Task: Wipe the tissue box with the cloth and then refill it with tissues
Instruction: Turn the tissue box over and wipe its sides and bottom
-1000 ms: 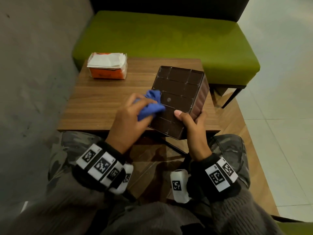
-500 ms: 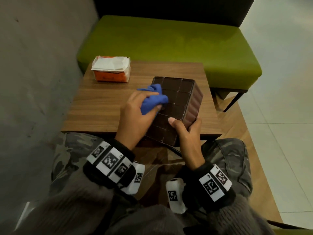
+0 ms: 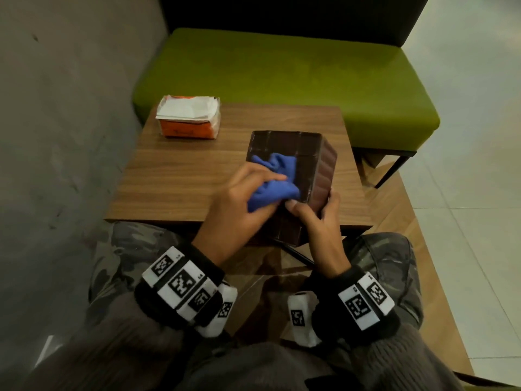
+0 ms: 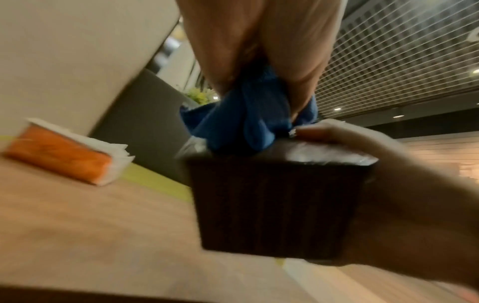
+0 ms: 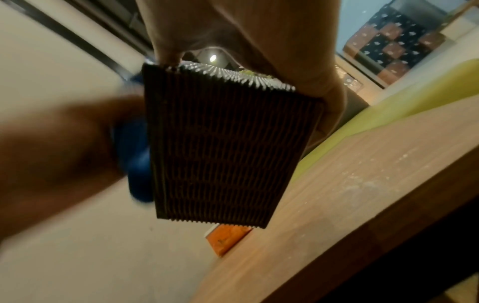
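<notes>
The dark brown tissue box [image 3: 307, 162] is tilted over the near edge of the wooden table [image 3: 180, 176]. My right hand [image 3: 315, 215] grips its near right corner, thumb on the top face. My left hand [image 3: 242, 198] holds a bunched blue cloth [image 3: 273, 179] pressed on the box's top face. In the left wrist view the cloth [image 4: 249, 121] sits on the box [image 4: 274, 205] beneath my fingers. The right wrist view shows the ribbed box side [image 5: 223, 147] and a blur of cloth [image 5: 134, 164]. An orange pack of white tissues [image 3: 189, 117] lies at the table's far left.
A green upholstered bench [image 3: 282, 77] stands behind the table. A grey wall [image 3: 62, 136] runs along the left. Tiled floor [image 3: 465, 179] lies to the right. My knees [image 3: 389, 258] are under the table's near edge.
My left hand has swept the cloth from the box's left edge across onto its top face. The box has tipped flatter and its far end has shifted left.
</notes>
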The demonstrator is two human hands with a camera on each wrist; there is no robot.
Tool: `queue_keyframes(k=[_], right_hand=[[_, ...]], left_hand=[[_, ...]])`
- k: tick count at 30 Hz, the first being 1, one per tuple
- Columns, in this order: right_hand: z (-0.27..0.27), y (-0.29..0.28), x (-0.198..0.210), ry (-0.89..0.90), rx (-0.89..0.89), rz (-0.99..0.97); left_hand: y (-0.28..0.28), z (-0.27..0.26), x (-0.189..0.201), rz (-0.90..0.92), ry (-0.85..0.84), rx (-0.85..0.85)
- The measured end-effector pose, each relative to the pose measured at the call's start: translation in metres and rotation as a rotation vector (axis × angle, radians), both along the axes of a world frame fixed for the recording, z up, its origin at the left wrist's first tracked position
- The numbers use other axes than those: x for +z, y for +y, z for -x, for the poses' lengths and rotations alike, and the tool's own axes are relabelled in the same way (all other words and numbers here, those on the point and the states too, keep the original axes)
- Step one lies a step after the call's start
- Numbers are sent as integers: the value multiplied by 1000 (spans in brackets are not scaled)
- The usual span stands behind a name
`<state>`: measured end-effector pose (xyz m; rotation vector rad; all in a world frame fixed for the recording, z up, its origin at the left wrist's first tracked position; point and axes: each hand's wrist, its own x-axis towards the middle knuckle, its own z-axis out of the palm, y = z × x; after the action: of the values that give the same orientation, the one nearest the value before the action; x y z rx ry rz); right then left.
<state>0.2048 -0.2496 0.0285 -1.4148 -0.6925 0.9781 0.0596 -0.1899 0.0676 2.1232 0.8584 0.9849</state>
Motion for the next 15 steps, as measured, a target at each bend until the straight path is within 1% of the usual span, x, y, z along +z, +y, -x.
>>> queue_keyframes(k=[2,3,4,6,8,10,11,13,15], right_hand=[[-1,-1,2,70,-16,12],[-3,2,1,74,-29,32],[-4,5,2,92,-53,51],[-6,16,4,162,-126,95],[-8,24,2,223,-171,156],[-10,25,0,265,-128,221],[-10,24,-2,303,-92,244],[-13,18,-4,349,-30,290],[-15,12,-5,337,-12,258]], left_hand=[[11,9,-10,19,-56,178],[11,10,-14,19,-51,212],[5,9,-16,9,-27,195],[-18,-1,-18,-48,46,65],[-38,-6,-20,-149,82,-59],[-40,-5,-28,-243,98,-113],[-36,-2,-31,-270,109,-106],[-25,5,-34,-232,114,-14],[-10,11,-32,-105,41,159]])
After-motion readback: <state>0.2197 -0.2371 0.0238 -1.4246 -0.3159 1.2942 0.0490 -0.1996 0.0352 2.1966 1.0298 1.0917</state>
